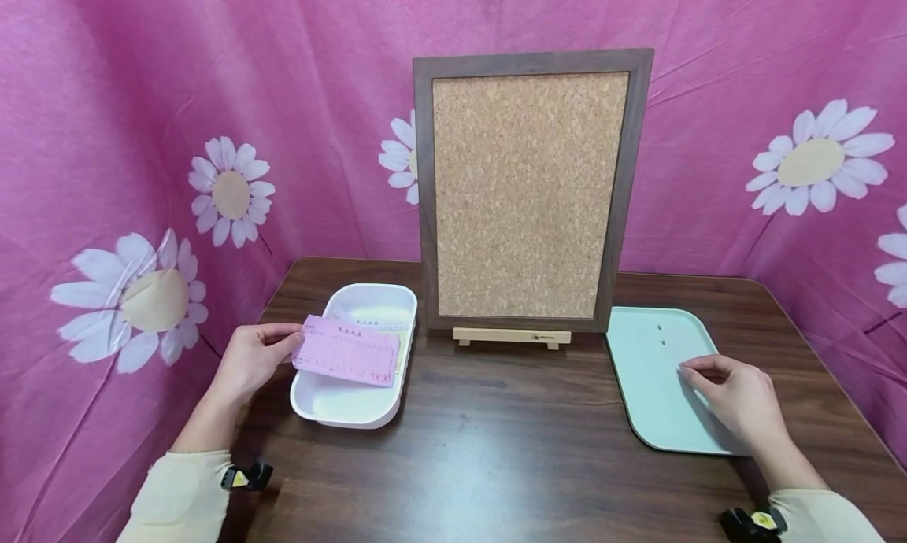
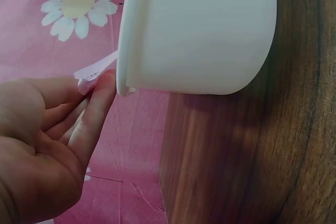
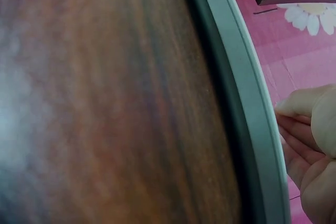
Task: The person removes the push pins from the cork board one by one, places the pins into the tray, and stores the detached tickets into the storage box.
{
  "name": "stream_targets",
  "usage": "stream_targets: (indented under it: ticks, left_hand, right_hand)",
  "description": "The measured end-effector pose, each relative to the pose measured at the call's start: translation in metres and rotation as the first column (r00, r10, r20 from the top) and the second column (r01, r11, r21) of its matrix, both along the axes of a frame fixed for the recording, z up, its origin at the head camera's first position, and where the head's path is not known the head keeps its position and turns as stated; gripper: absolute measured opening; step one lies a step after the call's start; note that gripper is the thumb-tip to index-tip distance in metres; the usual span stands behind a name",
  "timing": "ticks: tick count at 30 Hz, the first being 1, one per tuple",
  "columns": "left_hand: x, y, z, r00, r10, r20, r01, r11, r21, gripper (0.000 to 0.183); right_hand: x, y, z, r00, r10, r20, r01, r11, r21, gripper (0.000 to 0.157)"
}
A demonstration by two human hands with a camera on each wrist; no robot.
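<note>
My left hand (image 1: 248, 360) pinches the left edge of a pink printed paper slip (image 1: 347, 351) between thumb and fingers. The slip is held over a white plastic tub (image 1: 340, 407); other printed papers (image 1: 401, 346) show partly beneath it. In the left wrist view, the slip's edge (image 2: 94, 72) shows between thumb and fingers beside the tub's rim. Over the green tray (image 1: 648, 401), my right hand (image 1: 740, 393) has its thumb and index fingertips close together at the tray's surface. Whether anything small is between them I cannot tell. Two tiny dark-tipped pieces (image 1: 660, 334) lie just beyond.
A cork board (image 1: 527, 197) in a dark frame stands upright on a small wooden stand (image 1: 512, 336) at the back, between tub and tray. All rest on a brown wooden table (image 1: 482, 448). A pink flowered curtain (image 1: 319, 94) surrounds the table's back and sides.
</note>
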State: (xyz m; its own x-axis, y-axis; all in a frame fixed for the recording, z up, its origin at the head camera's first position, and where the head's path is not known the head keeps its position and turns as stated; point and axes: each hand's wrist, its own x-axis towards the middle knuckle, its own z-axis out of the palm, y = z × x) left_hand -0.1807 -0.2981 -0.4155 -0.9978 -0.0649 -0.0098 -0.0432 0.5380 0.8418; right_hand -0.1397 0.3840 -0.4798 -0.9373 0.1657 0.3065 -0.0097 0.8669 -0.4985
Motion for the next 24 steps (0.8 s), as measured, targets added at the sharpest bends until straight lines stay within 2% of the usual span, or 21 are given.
stream_targets:
  ticks: [12,16,20,24]
  left_hand:
    - [0.0014,0.0010,0.0000,0.999,-0.032,0.020,0.033,0.998,-0.059,0.036]
    - [0.0022,0.0015,0.0004,0.998,-0.054,0.024,0.054,0.998,0.033,0.037]
    - [0.0014,0.0008,-0.0005,0.997,-0.076,0.013,0.073,0.988,0.138,0.039]
    - [0.0000,-0.0002,-0.0016,0.997,-0.075,0.006,0.073,0.985,0.159,0.039]
  right_hand:
    - [-0.0003,0.0000,-0.0038,1.000,0.006,0.023,-0.007,1.000,0.031,0.009]
    - [-0.0001,-0.0010,-0.0036,1.000,0.011,0.028,-0.012,0.999,0.035,0.010]
    - [-0.0002,-0.0013,-0.0028,0.999,0.018,0.042,-0.019,0.999,0.026,0.012]
    - [-0.0006,-0.0010,-0.0017,0.999,0.023,0.042,-0.024,0.999,0.027,0.012]
